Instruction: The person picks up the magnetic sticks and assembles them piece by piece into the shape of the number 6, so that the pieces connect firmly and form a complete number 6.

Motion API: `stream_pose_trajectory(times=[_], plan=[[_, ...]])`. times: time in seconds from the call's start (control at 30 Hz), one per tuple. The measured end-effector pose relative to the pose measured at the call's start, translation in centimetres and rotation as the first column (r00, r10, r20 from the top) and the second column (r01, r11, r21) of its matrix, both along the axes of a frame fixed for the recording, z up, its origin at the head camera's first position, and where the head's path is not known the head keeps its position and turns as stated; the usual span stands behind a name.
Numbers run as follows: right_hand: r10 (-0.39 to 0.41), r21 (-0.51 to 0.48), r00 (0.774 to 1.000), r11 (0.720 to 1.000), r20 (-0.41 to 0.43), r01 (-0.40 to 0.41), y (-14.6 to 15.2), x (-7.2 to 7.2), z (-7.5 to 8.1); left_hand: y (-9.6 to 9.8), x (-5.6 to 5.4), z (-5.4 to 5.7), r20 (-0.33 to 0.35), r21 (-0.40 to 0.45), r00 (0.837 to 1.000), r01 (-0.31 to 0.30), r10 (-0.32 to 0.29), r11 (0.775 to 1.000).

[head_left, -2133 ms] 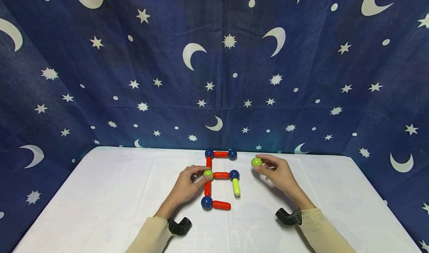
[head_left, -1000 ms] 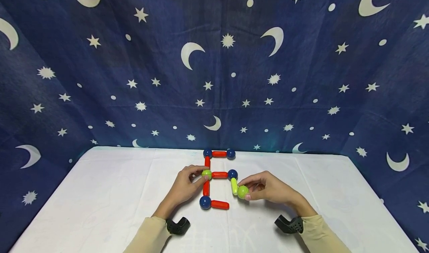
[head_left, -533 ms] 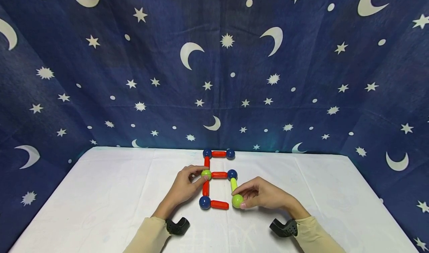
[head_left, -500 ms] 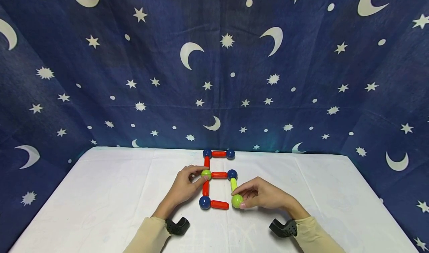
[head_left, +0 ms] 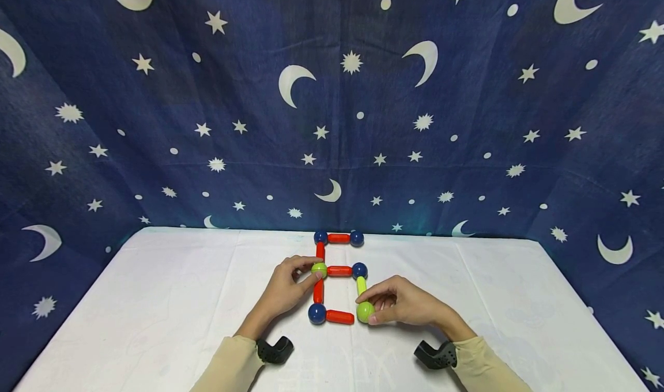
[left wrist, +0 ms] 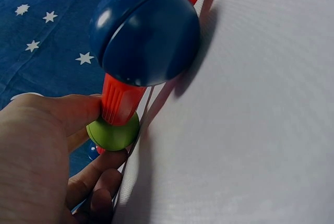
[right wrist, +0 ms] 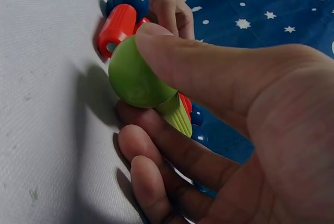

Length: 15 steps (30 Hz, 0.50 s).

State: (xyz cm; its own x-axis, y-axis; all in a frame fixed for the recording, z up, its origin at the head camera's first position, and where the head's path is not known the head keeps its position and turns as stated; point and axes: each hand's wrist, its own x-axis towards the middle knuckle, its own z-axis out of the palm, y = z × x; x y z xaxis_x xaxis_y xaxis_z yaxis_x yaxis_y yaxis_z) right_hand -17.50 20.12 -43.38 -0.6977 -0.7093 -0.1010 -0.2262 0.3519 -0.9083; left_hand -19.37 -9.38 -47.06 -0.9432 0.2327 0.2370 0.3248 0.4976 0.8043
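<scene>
My left hand (head_left: 287, 284) pinches a green ball (left wrist: 114, 134) midway along the left side of a figure of rods and balls. Red rods run from that ball up to a blue ball (head_left: 321, 238), down to another blue ball (head_left: 317, 313), and right to a third (head_left: 359, 270). From this third ball a yellow-green rod (head_left: 361, 285) points toward me. Between thumb and fingers my right hand (head_left: 410, 304) holds a second green ball (right wrist: 136, 75) at that rod's near end. The bottom red rod (head_left: 340, 317) ends just left of the held ball.
The figure lies on a white cloth-covered table (head_left: 171, 311). Its top red rod (head_left: 339, 238) ends in a blue ball (head_left: 357, 238) near the back edge. Behind hangs a dark blue curtain (head_left: 249, 92) with moons and stars. Black mounts sit on both wrists.
My right hand has brought its green ball from the right side down and leftward to the yellow-green rod's near end, close to the bottom red rod. The left hand keeps its hold.
</scene>
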Motion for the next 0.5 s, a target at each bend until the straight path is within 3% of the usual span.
stream_pose_trajectory(times=[0.5], plan=[[-0.009, 0.061, 0.995, 0.998, -0.104, 0.016, -0.13, 0.23, -0.07, 0.11, 0.03, 0.00, 0.001, -0.005, 1.000, -0.008, 0.008, 1.000]])
